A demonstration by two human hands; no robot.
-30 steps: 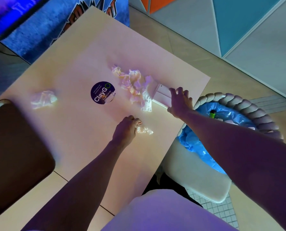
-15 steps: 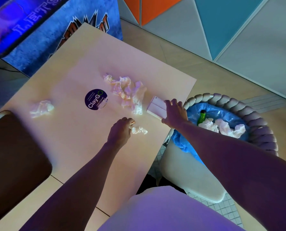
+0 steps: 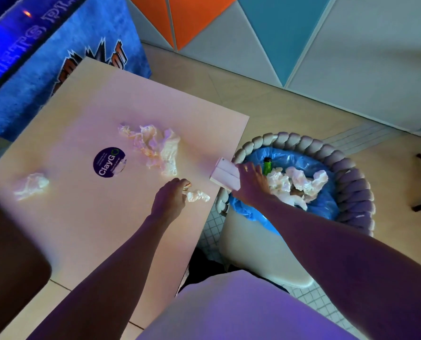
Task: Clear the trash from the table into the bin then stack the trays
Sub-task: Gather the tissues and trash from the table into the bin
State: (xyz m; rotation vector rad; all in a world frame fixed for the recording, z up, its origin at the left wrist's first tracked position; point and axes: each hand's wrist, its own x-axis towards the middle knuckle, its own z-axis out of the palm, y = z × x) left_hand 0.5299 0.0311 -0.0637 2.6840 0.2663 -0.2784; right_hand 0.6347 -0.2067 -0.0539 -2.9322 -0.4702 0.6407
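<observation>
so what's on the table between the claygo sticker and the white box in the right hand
In the head view, a loose heap of crumpled wrappers lies on the table between the ClayGo sticker and the white box.

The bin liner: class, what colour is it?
Blue. The bin liner shows best in the head view, lining the braided bin.
</observation>
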